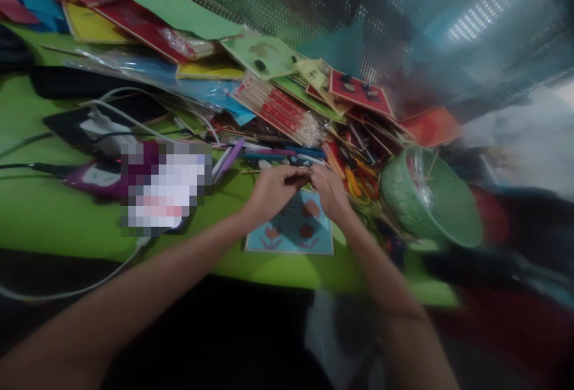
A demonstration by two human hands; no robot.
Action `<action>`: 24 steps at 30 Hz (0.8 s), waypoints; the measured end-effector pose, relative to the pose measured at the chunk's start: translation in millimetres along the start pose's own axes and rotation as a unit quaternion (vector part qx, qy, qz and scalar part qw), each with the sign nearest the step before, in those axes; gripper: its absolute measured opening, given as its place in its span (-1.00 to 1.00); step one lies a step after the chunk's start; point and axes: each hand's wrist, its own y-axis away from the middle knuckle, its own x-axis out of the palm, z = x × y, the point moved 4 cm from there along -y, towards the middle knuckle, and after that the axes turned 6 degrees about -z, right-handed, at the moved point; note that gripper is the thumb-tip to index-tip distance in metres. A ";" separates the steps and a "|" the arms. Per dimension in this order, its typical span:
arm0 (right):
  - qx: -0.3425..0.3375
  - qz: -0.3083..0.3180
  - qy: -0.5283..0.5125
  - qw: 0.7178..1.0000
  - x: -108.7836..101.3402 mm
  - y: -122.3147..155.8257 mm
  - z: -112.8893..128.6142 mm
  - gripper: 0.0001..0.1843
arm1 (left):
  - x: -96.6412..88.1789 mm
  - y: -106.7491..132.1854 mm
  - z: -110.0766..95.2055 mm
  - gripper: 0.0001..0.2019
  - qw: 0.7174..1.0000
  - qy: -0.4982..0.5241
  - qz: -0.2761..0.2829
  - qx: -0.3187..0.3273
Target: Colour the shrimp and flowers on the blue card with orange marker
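My left hand (280, 186) and my right hand (329, 189) meet fingertip to fingertip above a light-blue card (289, 240). The fingers of both are closed in a pinch; whatever lies between them is too small and blurred to name. Orange-brown flower shapes and a pale border decorate the card, which lies flat near the table's front edge, its upper part hidden behind my hands. A thin stick (251, 171) shows just left of my left hand; I cannot tell if it is touched. Small pale stones (265, 164) lie just beyond.
Right of my hands stand orange-handled scissors (354, 183) and a green bowl (390, 189) holding clear plastic. Bundled sticks (278, 109) and coloured cards (264, 52) pile up behind. A phone (165, 192) with a white cable and a purple power strip (96, 177) occupy the left.
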 end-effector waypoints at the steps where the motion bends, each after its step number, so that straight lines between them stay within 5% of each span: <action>1: -0.001 0.002 -0.002 1.000 0.0 0.2 -0.6 -0.70 | 0.3 -0.1 0.3 -0.78 1.000 0.002 0.002 -0.004; 14: -0.003 0.044 0.011 0.999 -2.4 -1.4 -1.0 -0.66 | -4.1 -3.6 -4.3 -0.75 0.999 0.016 0.007 -0.037; 24: 0.008 0.004 0.078 0.997 -0.5 -1.7 2.1 -0.76 | -2.2 -1.8 -3.2 -0.78 1.000 -0.012 -0.003 -0.019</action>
